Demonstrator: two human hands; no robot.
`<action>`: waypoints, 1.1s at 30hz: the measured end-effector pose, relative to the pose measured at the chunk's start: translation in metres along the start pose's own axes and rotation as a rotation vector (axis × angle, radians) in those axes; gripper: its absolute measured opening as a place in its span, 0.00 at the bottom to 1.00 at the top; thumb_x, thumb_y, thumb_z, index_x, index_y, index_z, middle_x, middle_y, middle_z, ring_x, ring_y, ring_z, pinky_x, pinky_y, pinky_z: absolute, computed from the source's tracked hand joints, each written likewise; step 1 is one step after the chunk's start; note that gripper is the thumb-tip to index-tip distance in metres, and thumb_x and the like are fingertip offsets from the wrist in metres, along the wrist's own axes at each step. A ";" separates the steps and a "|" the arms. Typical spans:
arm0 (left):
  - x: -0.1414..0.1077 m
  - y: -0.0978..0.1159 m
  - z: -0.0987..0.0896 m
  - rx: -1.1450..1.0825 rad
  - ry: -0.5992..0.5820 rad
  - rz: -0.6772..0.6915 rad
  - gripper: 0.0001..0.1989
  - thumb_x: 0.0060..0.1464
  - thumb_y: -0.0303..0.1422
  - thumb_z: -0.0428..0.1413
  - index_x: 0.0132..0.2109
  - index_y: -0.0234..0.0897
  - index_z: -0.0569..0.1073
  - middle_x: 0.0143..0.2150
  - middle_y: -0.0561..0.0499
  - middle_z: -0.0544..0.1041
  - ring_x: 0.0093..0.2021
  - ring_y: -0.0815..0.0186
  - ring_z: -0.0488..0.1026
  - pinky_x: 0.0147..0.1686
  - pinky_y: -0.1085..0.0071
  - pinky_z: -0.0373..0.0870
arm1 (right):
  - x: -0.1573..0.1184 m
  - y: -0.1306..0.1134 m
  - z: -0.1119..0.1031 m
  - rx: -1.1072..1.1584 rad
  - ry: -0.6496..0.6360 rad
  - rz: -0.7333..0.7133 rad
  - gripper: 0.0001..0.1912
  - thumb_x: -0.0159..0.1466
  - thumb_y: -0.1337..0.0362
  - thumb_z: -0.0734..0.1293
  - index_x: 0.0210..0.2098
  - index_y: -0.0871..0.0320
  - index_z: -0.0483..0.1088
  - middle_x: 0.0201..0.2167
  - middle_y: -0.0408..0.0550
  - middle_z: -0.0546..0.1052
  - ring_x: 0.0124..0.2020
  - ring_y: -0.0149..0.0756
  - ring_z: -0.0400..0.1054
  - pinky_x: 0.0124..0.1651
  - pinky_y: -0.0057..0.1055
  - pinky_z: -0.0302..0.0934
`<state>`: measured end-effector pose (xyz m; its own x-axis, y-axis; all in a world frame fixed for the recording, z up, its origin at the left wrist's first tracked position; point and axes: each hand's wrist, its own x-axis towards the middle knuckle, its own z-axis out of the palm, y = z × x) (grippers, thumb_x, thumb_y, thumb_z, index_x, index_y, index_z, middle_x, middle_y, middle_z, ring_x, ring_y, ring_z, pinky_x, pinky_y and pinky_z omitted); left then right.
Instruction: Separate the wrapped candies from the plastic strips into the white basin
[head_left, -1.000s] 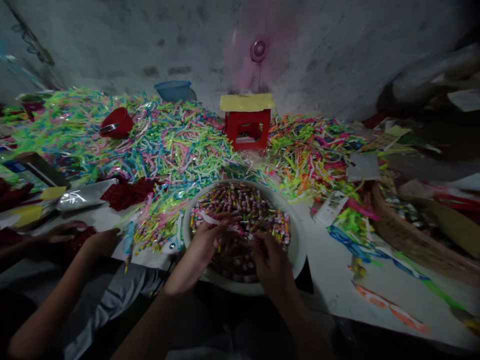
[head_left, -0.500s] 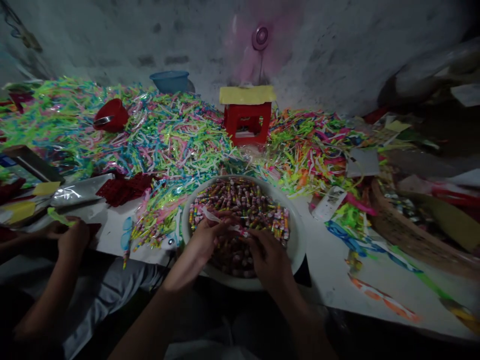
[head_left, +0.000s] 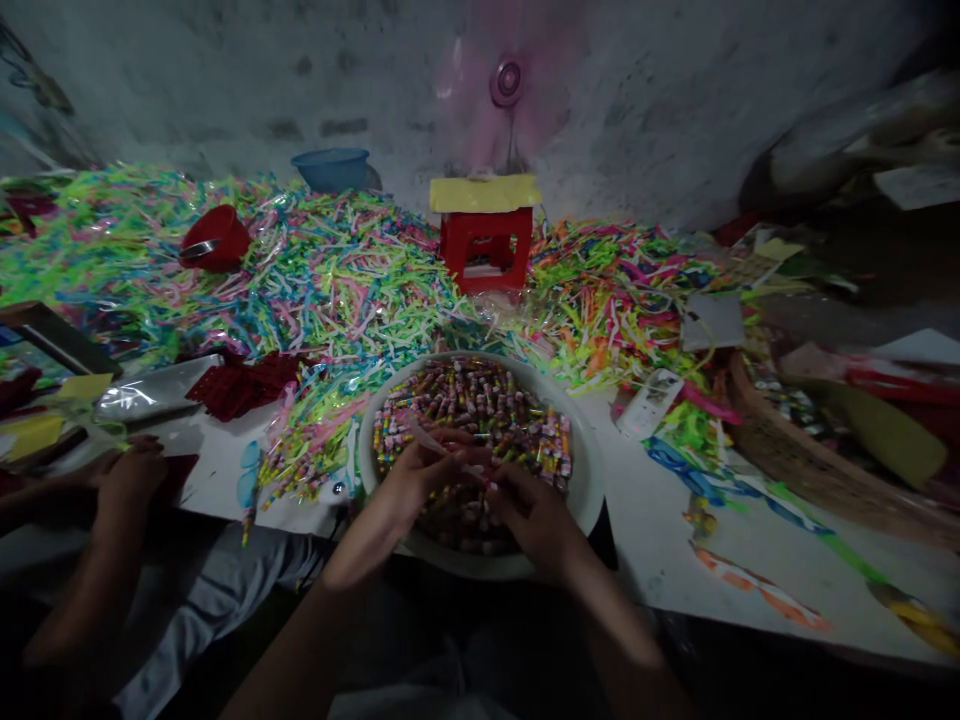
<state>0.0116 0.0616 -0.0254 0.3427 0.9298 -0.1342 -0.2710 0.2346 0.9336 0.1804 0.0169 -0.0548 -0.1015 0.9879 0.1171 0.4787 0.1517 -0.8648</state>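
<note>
1. Basin (head_left: pixel 592 480), pale and round, stands at the tabletop's (head_left: pixel 645 575) near edge, well filled with small banded pieces (head_left: pixel 469 385).
2. Left hand (head_left: pixel 412 482): fingers bent and nearly closed, pinching a pale strip (head_left: pixel 427 437); one end of it juts up beyond them.
3. Right hand (head_left: pixel 534 515): fingers drawn together, apparently closed on the strip's lower end; dim light prevents confirming exact contact.
4. Strip location: between both hands, over the basin's contents. Whether a banded piece is attached cannot be told.
5. Step in hand, as judged: fine two-handed fingertip work on the strip.
6. Next move, as judged: calls for a steady left pinch while the right fingers work the lower end.
7. Surroundings: coloured strips (head_left: pixel 360 275) heaped behind; a co-worker's hand (head_left: pixel 135 478) well apart, at left.
</note>
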 end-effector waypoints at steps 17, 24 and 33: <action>0.031 0.070 -0.124 0.802 0.619 0.264 0.26 0.54 0.40 0.56 0.57 0.35 0.66 0.37 0.48 0.78 0.23 0.68 0.70 0.27 0.73 0.66 | 0.024 0.034 -0.044 -0.910 0.205 0.105 0.13 0.67 0.58 0.60 0.46 0.56 0.72 0.44 0.55 0.77 0.44 0.47 0.72 0.43 0.41 0.54; 0.082 0.065 -0.117 1.742 0.280 0.190 0.23 0.57 0.40 0.53 0.57 0.34 0.69 0.55 0.38 0.72 0.55 0.52 0.70 0.54 0.58 0.65 | 0.022 0.030 -0.040 -0.862 0.136 0.073 0.11 0.68 0.57 0.60 0.38 0.55 0.72 0.35 0.46 0.79 0.41 0.42 0.73 0.42 0.37 0.48; 0.124 0.021 -0.063 1.741 -0.103 0.323 0.25 0.55 0.45 0.55 0.58 0.40 0.69 0.62 0.41 0.65 0.64 0.47 0.58 0.62 0.52 0.55 | 0.020 0.037 -0.040 -0.694 0.202 0.014 0.16 0.69 0.57 0.57 0.32 0.55 0.71 0.33 0.46 0.79 0.37 0.41 0.72 0.41 0.38 0.51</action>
<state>-0.0087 0.1994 -0.0438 0.5423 0.8377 0.0644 0.8222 -0.5449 0.1643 0.2315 0.0441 -0.0650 0.0395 0.9663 0.2545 0.9291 0.0582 -0.3652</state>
